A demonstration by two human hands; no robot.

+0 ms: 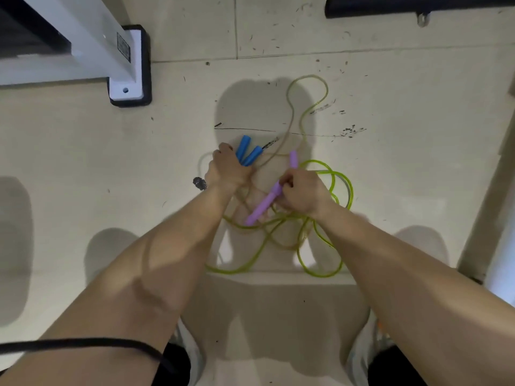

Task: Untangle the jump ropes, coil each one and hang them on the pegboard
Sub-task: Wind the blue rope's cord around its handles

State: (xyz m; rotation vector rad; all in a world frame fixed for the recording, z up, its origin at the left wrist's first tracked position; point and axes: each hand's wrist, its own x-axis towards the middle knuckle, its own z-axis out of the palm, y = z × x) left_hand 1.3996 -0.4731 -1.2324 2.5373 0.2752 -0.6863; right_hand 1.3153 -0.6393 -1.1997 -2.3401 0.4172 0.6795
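Observation:
Two tangled jump ropes lie on the tiled floor below me. My left hand [227,169] grips both blue handles [248,153], which stick out side by side past its fingers; their pale clear cord [289,121] loops away over the floor. My right hand [302,195] holds a purple handle [264,206] of the yellow-green rope [323,263]. A second purple handle [293,158] points up just beyond that hand. The green cord lies in several crossing loops under and between my hands.
A white post on a black and white base [129,65] stands at the upper left. A black padded bar [418,6] runs along the top right. A black cable [83,344] crosses my left forearm. My shoes [373,346] show at the bottom.

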